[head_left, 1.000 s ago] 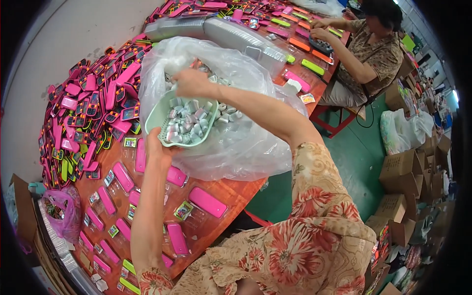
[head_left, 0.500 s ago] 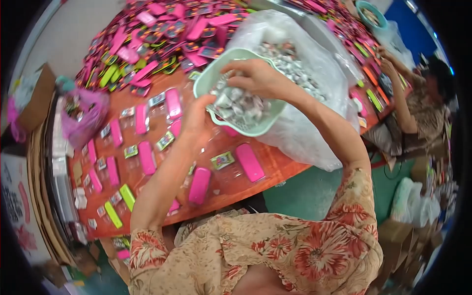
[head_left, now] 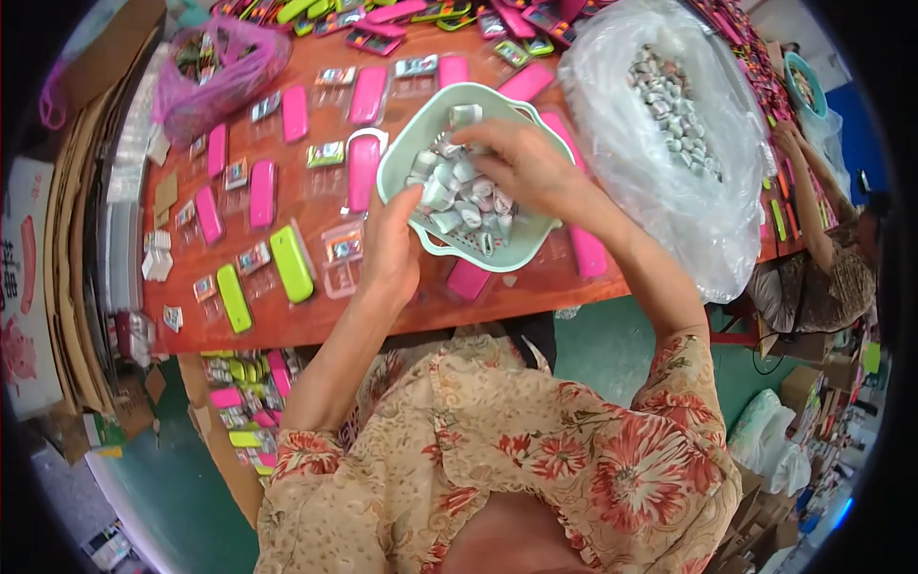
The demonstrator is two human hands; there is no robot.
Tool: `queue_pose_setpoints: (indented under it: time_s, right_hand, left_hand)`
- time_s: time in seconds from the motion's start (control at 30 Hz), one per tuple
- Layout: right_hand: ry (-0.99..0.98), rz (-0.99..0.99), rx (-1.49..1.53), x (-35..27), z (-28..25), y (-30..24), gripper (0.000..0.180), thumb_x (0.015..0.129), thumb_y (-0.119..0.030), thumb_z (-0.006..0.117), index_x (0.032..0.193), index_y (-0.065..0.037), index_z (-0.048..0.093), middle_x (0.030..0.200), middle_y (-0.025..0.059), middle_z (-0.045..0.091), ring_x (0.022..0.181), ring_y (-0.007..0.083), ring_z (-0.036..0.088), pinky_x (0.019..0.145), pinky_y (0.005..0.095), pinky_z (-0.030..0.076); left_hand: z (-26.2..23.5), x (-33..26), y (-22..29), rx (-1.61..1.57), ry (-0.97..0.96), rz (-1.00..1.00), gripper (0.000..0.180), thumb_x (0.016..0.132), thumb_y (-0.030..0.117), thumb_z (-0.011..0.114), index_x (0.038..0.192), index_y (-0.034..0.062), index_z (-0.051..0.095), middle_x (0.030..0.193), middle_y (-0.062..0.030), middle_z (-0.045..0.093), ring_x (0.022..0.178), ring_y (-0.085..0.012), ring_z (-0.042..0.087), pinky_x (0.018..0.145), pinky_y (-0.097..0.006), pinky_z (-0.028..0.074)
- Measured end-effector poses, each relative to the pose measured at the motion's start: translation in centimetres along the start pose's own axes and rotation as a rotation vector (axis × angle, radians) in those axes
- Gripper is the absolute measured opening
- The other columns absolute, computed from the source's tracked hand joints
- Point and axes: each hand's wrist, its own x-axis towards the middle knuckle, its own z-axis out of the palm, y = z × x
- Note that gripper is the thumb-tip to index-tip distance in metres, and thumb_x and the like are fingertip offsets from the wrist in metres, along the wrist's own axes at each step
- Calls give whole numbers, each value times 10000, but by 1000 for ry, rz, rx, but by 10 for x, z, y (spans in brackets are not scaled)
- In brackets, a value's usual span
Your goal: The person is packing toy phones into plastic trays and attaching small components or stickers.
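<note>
A pale green plastic basket full of small silver-wrapped pieces is held above the red-brown table. My left hand grips the basket from underneath at its near-left side. My right hand reaches into the basket from the right, fingers bent over the silver pieces. A large clear plastic bag with more of the same silver pieces stands just right of the basket.
Pink cases and lime green cases and clear trays lie spread over the table. A pink bag sits at the far left. Flattened cardboard lines the left edge. Another person works at the right.
The basket has come down and toward me from beside the clear bag. My right hand has gone into the basket among the silver pieces. My view has swung left.
</note>
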Motion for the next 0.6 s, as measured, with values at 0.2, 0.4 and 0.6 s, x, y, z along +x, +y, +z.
queue_pose_setpoints:
  time_s: [0.2,0.4,0.6]
  right_hand:
    - [-70,-89,22,-4,44,-25,284,667,45,528,936,-44,512,846,112,516,774,272,526,644,323,422]
    - [-132,-87,124,-3,60,-32,251,676,54,510,907,-43,512,846,106,503,783,262,525,641,325,424]
    - [-172,-138,-99,-10,64,-47,222,676,16,525,886,-55,518,786,101,486,776,275,510,644,358,411]
  left_hand:
    - [-37,-28,3,-2,69,105,348,791,108,423,1124,43,347,1042,-79,453,930,-156,485,739,-304,446]
    - [-48,-46,8,-86,87,54,349,776,75,432,1113,33,356,1020,-73,478,878,-160,524,681,-307,487]
    - [-46,-51,-8,-188,122,70,383,732,18,428,1109,31,362,1022,-64,479,895,-154,512,708,-296,472]
